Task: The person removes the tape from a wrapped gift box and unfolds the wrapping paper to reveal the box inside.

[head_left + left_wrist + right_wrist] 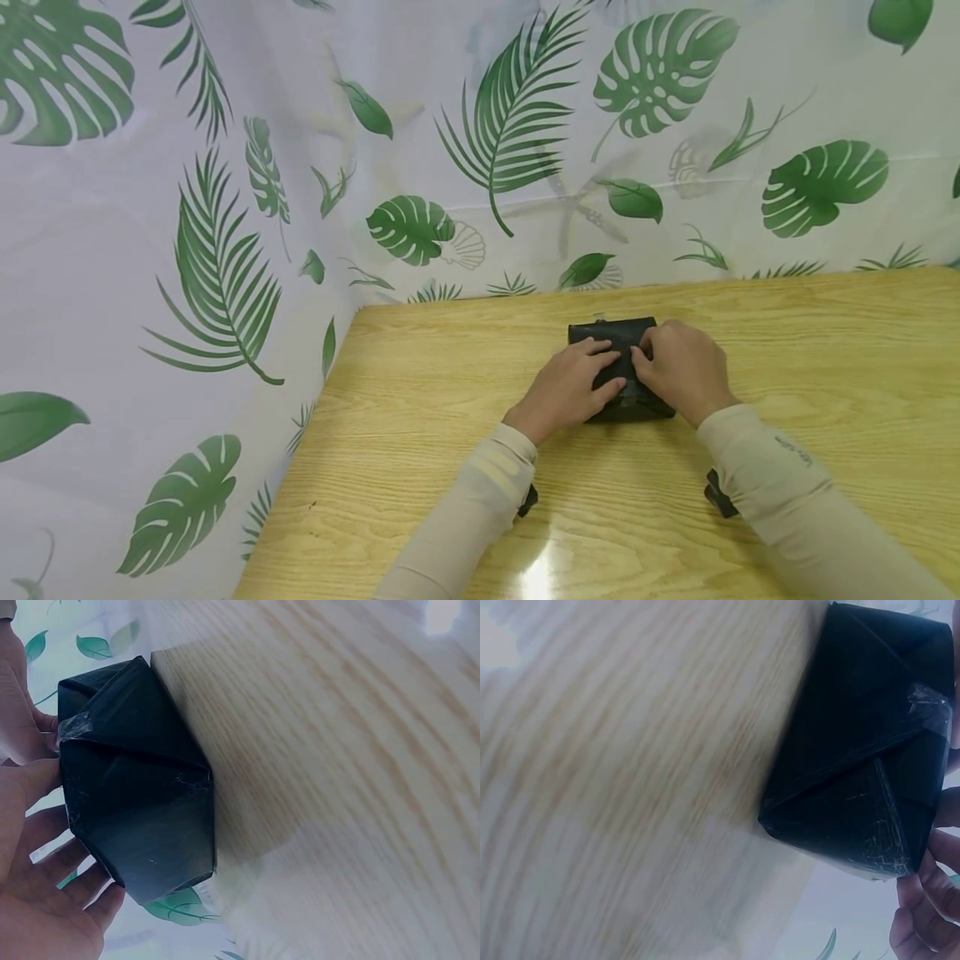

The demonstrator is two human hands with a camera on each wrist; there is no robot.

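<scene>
A black wrapped package (621, 335) lies on the wooden table, its near end showing folded wrapping and a strip of clear tape (75, 726). My left hand (576, 385) rests over its left part with fingers spread and fairly straight, their tips on the top face. At the right side, my right hand (686, 367) holds the package with curled fingers, the thumb on the top near the middle. In the right wrist view, curled fingers (926, 900) sit at the package's corner, beside the folded end. The underside is hidden.
Wood-grain tabletop (420, 417) spreads around the package. A white curtain with green leaf prints (510, 125) hangs behind the table and along its left side. Black wrist straps (720, 493) show below both sleeves. Light reflects off the near tabletop.
</scene>
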